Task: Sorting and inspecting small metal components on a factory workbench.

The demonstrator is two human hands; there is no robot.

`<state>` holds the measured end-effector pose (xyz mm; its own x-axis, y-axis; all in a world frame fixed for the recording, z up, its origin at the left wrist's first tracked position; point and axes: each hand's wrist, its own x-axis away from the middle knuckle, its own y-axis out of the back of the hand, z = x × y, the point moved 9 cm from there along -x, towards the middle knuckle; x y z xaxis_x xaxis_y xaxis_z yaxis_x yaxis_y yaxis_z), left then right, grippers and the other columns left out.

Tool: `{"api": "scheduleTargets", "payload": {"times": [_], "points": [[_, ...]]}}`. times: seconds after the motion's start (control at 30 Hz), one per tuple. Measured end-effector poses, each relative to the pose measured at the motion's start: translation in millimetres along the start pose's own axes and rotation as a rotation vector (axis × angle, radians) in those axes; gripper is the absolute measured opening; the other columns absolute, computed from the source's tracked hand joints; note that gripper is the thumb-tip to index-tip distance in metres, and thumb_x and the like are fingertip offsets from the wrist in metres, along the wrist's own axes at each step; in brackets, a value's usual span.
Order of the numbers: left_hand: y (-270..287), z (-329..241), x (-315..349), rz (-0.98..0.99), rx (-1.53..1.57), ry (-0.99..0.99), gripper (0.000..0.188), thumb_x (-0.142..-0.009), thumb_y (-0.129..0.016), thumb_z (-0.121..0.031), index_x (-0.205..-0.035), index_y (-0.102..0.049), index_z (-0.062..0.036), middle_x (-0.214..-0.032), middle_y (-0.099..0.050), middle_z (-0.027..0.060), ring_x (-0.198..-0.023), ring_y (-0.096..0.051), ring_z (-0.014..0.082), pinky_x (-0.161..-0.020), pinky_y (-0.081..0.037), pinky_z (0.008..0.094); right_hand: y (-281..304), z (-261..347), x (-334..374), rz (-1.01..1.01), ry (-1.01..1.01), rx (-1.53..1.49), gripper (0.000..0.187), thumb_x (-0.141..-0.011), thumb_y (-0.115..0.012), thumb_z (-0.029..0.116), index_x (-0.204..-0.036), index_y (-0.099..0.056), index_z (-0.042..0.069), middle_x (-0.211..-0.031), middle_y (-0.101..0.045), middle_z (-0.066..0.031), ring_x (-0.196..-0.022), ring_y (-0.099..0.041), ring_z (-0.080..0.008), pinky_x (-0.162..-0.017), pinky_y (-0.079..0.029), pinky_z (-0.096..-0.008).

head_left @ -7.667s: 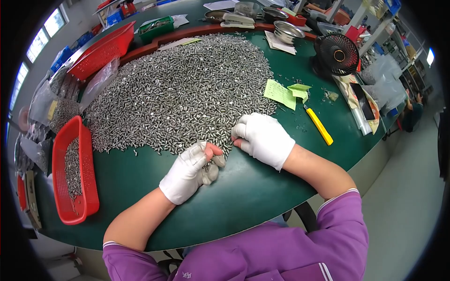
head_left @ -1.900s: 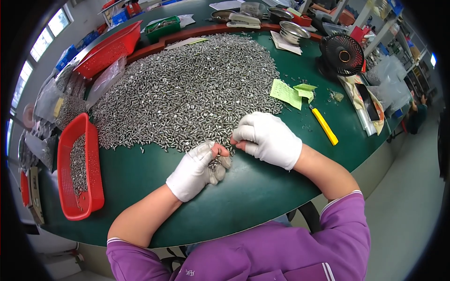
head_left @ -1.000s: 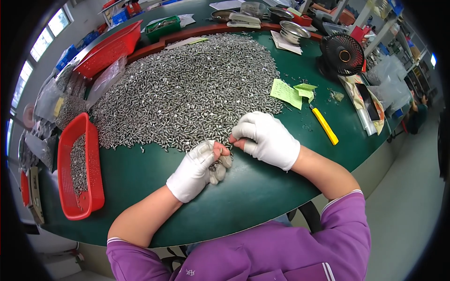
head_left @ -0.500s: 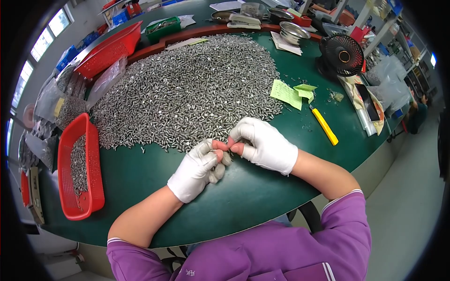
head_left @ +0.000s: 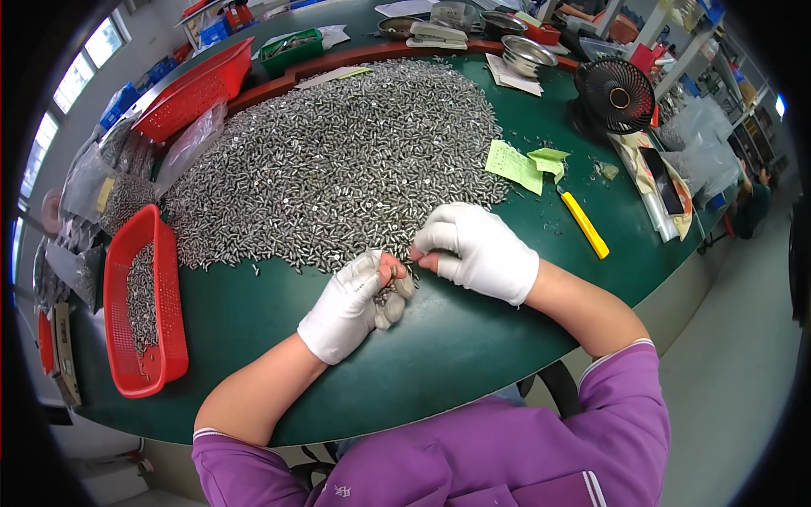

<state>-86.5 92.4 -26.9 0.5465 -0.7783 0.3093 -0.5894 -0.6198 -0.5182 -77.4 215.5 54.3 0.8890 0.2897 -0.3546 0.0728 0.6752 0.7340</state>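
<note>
A wide heap of small silver screws [head_left: 338, 160] covers the middle of the green table. At its near edge my left hand [head_left: 351, 304], in a white glove with bare fingertips, is curled palm up around several screws [head_left: 385, 296]. My right hand [head_left: 477, 253], gloved the same way, is just to the right of it, thumb and forefinger pinched together over the near edge of the heap. Whatever lies between those right fingertips is too small to make out. A narrow gap separates the two hands.
On the left stands a red basket [head_left: 173, 313] with screws inside. To the right lie green paper notes [head_left: 514, 166], a yellow cutter knife [head_left: 583, 221] and a phone [head_left: 661, 181]. A black fan [head_left: 617, 95] stands beyond them. Another red basket [head_left: 196, 91] is at the back left.
My fingertips, which met half a second ago, have come apart. The right hand has moved slightly up and away, and the screws in my left hand now show.
</note>
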Motion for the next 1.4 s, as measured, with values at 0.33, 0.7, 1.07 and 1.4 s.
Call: {"api": "scheduleTargets", "payload": {"times": [0.33,0.7,1.07,1.4], "points": [[-3,-4,0,0.042,0.065,-0.003,0.031,-0.093,-0.059,-0.039,-0.102,-0.054,-0.0103,-0.094,-0.057,0.0036,-0.075,-0.051,0.0097,-0.06,-0.041,0.0191,-24,11,7,0.192,0.132,0.333,0.014,-0.077,-0.069,0.018,-0.089,-0.064,0.013,-0.087,-0.06,-0.0049,-0.086,-0.059,-0.0263,-0.072,-0.048,-0.0389],[-9,0,1,0.021,-0.038,0.019,0.018,-0.089,-0.068,-0.02,-0.102,-0.056,-0.0141,-0.084,-0.059,0.0001,-0.059,-0.045,0.0049,-0.05,-0.03,0.0178,-14,6,5,0.078,-0.132,-0.37,0.014,-0.083,-0.069,0.015,-0.094,-0.065,0.007,-0.089,-0.06,-0.0079,-0.083,-0.061,-0.0219,-0.075,-0.05,-0.0309],[-4,1,-1,0.019,-0.023,0.008,0.019,-0.092,-0.064,-0.03,-0.1,-0.059,-0.0134,-0.085,-0.059,0.0,-0.059,-0.045,0.0061,-0.049,-0.031,0.0188,16,-12,-2,-0.086,-0.112,0.022,0.011,-0.08,-0.069,0.012,-0.091,-0.066,0.01,-0.086,-0.06,-0.0077,-0.083,-0.06,-0.0235,-0.073,-0.049,-0.0327],[-5,-5,0,0.02,-0.019,0.001,0.036,-0.091,-0.061,-0.042,-0.107,-0.059,-0.0107,-0.088,-0.058,0.0011,-0.059,-0.045,0.0097,-0.05,-0.036,0.0208,-5,-13,0,0.11,-0.017,0.313,0.011,-0.078,-0.067,0.018,-0.089,-0.068,0.013,-0.085,-0.061,-0.006,-0.084,-0.06,-0.0273,-0.073,-0.05,-0.0396]]}}
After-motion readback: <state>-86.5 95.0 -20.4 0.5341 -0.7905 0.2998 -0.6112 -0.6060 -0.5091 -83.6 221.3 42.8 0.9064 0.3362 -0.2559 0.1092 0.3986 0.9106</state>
